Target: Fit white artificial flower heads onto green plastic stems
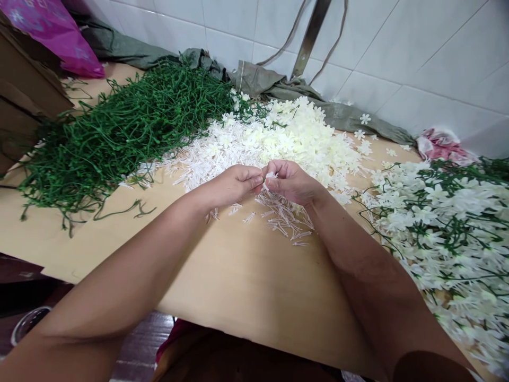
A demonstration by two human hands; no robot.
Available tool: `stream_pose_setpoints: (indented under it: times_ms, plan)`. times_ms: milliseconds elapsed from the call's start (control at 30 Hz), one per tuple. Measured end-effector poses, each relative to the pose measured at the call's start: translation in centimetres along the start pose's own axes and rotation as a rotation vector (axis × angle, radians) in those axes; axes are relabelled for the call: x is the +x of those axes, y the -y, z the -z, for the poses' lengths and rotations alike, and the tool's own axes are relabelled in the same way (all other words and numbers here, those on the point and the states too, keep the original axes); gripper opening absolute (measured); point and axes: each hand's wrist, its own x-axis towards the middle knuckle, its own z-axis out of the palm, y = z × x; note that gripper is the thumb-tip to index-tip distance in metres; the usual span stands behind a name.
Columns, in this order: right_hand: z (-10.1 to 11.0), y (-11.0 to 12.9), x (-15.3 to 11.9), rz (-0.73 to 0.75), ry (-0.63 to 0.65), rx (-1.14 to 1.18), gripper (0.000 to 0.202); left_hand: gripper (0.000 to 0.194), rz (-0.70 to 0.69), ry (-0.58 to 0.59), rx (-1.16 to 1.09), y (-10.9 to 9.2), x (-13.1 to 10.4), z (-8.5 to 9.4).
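Left grip [234, 185], one: fingers drawn in, tips meeting the right grip's tips; whether they pinch anything I cannot tell, the knuckles and thumb covering the place.

Right grip [290, 181], one: thumb and forefinger closed on a small white blossom [271, 175]. I see only part of its petals; the rest is behind the fingers. It sits between both grips, above the counter [238, 276], at the near edge of the white heap.

White thin-stalked pieces [214, 148], a heap: behind the left grip, partly covered by it; single pieces not countable from my view.

Cream blossoms [310, 132], a heap: beyond the right grip, running into the white pieces; boundary hard to draw.

Loose white sprigs [288, 220], a scatter: below the right grip, partly under its shadow.

Green stems [131, 127], a tangled pile: left, its far side against a grey-green cloth [350, 114].

White flowers on green stems [437, 207], a spread: right, cut off by my frame and partly behind the right forearm.

Pink-and-white bundle [445, 146], one: beside the wall, contents unclear.

Purple bag [63, 37] and cardboard box [27, 101]: upper left, both cropped.

Round-rimmed object [29, 321], one: lower left, below the counter, too dark to identify.
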Motion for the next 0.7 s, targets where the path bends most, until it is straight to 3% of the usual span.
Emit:
stream_pose_setpoints:
  times_ms: [467, 567, 700]
  plan:
    - [-0.5, 0.1, 0.1, -0.049, -0.024, -0.148, 0.038, 0.026, 0.083, 0.051, 0.035, -0.1, -0.4, 0.0]
    - [-0.6, 0.1, 0.2, -0.043, -0.054, -0.163, 0.04, 0.025, 0.094, 0.022, 0.019, 0.0, -0.2, -0.2]
    - [-0.7, 1.3, -0.1, 0.029, -0.092, -0.16, 0.042, 0.027, -0.01, -0.08, -0.057, -0.3, 0.4, -0.7]
